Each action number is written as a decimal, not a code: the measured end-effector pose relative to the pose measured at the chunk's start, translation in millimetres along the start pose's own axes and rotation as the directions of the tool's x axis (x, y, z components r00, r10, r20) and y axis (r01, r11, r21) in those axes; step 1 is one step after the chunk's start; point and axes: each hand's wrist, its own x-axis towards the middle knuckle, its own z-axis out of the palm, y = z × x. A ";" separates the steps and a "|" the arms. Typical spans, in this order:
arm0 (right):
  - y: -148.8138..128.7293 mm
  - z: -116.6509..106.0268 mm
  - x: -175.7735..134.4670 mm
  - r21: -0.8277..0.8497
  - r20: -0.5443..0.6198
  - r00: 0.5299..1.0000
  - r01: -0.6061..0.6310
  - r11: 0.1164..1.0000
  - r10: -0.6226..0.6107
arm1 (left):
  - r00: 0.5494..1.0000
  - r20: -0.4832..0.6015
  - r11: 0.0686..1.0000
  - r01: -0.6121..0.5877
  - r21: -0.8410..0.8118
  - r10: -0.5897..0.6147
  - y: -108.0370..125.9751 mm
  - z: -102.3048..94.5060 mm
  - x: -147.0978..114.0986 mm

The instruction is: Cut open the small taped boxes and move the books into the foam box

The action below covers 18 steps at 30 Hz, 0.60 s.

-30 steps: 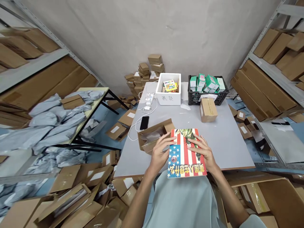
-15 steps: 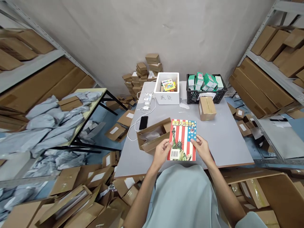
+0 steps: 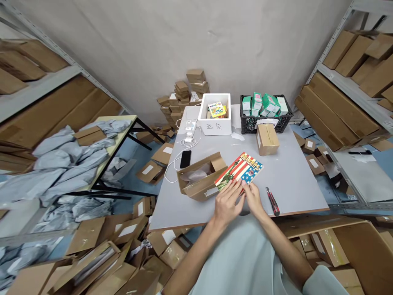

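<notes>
A book (image 3: pixel 237 167) with a striped, starred cover and the Statue of Liberty is tilted above the table's near edge. My left hand (image 3: pixel 227 201) lies across its lower edge, fingers stretched out on the cover. My right hand (image 3: pixel 253 199) grips its lower right edge, thumb on the cover; the fingers beneath are hidden. Left of the book is an open cardboard box (image 3: pixel 201 189) with clear plastic wrap inside. To the right of my right hand, a red and black utility knife (image 3: pixel 272 201) rests on the table.
On the grey table (image 3: pixel 294 176) are a phone (image 3: pixel 185 159), a white cable, a closed carton (image 3: pixel 267 140), a white foam box (image 3: pixel 215 127) with books and a black crate (image 3: pixel 266 125) of green boxes. Cartons crowd the floor; grey parcels (image 3: pixel 61 164) cover a left side table.
The book has gone from upright to turned clockwise and tilted back. My left hand has moved from its left edge onto the cover's lower part. The utility knife is now uncovered.
</notes>
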 end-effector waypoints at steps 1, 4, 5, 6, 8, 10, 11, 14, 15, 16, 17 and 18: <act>-1.6 -5.6 2.1 0.007 -0.032 0.999 -0.020 1.000 0.020 | 1.000 0.011 1.000 -0.007 0.003 0.007 -0.4 -3.1 2.5; -8.6 -25.3 7.3 0.081 -0.054 0.994 -0.093 0.992 0.097 | 0.985 -0.098 0.990 0.138 -0.019 -0.139 -10.7 -22.4 15.5; -11.8 -30.8 7.8 0.113 -0.040 0.991 -0.121 0.986 0.126 | 0.959 -0.144 0.969 0.239 -0.057 -0.245 -16.1 -30.0 20.3; -15.2 -35.1 7.8 0.144 -0.023 0.988 -0.149 0.978 0.154 | 0.925 -0.141 0.933 0.337 -0.125 -0.353 -21.4 -36.9 24.5; -21.6 -40.1 6.7 0.185 0.008 0.981 -0.192 0.964 0.194 | 0.865 -0.009 0.828 0.478 -0.292 -0.502 -28.9 -46.4 29.8; -25.2 -41.3 6.2 0.198 0.028 0.978 -0.209 0.958 0.207 | 0.824 0.171 0.708 0.556 -0.435 -0.541 -30.0 -49.3 30.4; -25.1 -41.3 6.9 0.203 0.036 0.977 -0.212 0.956 0.210 | 0.805 0.228 0.653 0.582 -0.484 -0.548 -28.3 -48.7 29.7; -16.8 -42.3 13.5 0.226 0.044 0.962 -0.273 0.935 0.270 | 0.758 0.282 0.534 0.625 -0.569 -0.587 -21.4 -43.7 28.7; -11.6 -43.6 17.3 0.239 0.043 0.946 -0.322 0.916 0.321 | 0.752 0.286 0.508 0.627 -0.591 -0.594 -20.1 -41.8 29.9; -5.8 -45.2 21.6 0.255 0.046 0.927 -0.371 0.893 0.372 | 0.746 0.293 0.482 0.627 -0.613 -0.598 -19.7 -39.9 31.8; 0.3 -47.1 26.1 0.271 0.052 0.911 -0.407 0.872 0.409 | 0.735 0.307 0.446 0.631 -0.635 -0.604 -20.4 -38.0 34.4; 6.4 -48.9 30.7 0.288 0.060 0.904 -0.423 0.859 0.424 | 0.717 0.329 0.397 0.641 -0.657 -0.614 -21.9 -36.0 37.3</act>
